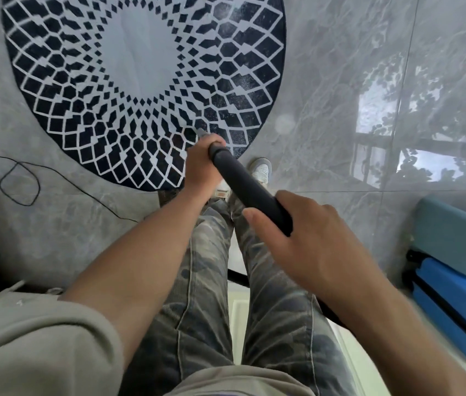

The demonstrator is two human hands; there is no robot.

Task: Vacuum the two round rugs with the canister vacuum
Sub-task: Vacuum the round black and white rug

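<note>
Both hands on the vacuum wand (250, 190) now; the left hand (202, 164) has its fingers wrapped tight round the lower end, the right hand (314, 247) is curled round the upper end with the thumb lying along the tube; the nozzle tip (201, 132) sits on the round rug (140, 61), in the patterned band just inside its near edge; only this one rug is in view, the other and the canister are out of frame. Here is the worry: working this near the rim, suction could lift or bunch the edge, and on that glossy tile floor (340, 81) the whole rug could slide under a hard push; the sneaker (260, 170) stands just beside the rim, so a step forward might fold it. Watch the left too; a thin black cord (19, 184) lies looped on the tiles near the rug, and a wide sweep or a sidestep could snag that loop. The stacked blue cushions (454, 270) sit close on the right; a backward swing of the elbow could knock them.
</note>
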